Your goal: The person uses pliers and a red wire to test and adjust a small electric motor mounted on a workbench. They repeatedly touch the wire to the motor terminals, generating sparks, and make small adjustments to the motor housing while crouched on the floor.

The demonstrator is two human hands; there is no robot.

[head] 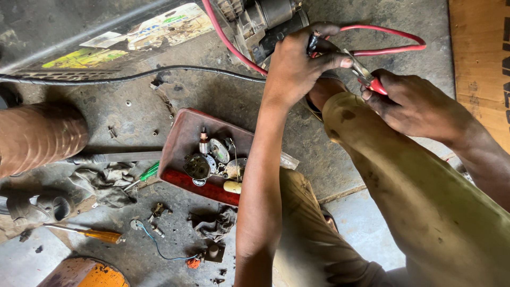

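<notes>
Red cable [388, 41] loops across the top of the frame, right of centre, and comes back to the left hand [297, 64], which is closed around its end, fingers pinched tight. Pliers [366, 77] with red handles meet the cable just beside those fingertips; the right hand [414, 103] is wrapped shut around the handles, resting above the bent knee in tan trousers. Just behind the left hand, at the top centre, sits a grey motor unit [265, 21] on the concrete floor. A black cable [133, 74] runs along the upper left. Below, at centre, a red tray [180, 138] holds small round metal parts. Lower left lie a green-handled screwdriver [146, 172], a grey rag [106, 183] and an orange-handled screwdriver [90, 233].
</notes>
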